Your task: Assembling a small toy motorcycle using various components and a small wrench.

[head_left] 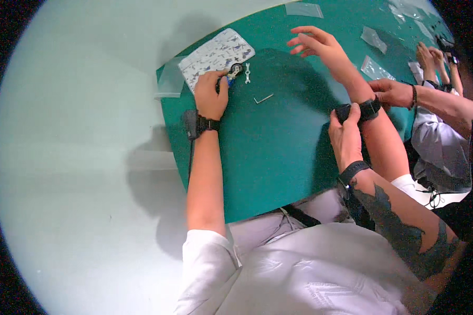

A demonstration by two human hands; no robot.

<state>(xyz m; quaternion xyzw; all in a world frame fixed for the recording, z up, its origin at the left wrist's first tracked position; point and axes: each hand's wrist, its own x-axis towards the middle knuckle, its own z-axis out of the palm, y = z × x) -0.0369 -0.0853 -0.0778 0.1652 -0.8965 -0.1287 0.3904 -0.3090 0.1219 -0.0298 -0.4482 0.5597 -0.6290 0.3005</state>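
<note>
My left hand (210, 97) lies at the edge of a white pouch with a dark pattern (218, 50). Its fingers and thumb are closed around a small wheeled toy (235, 71) with a black tyre and blue and pale parts; the palm hides some of it. Right beside the toy is a small white double-ended wrench (248, 73). A small L-shaped hex key (263, 98) lies nearer to me. Raised above the table, my right hand (320, 46) is empty, its fingers apart. Another person's hands (346, 134) grip the black wrist device (370, 108) on my right wrist.
The green table (268, 157) has a curved edge. Clear plastic bags (374, 39) lie toward the far right, and another bag (168, 79) sits by the pouch. At the right, a further person's hands (428, 58) are over the table.
</note>
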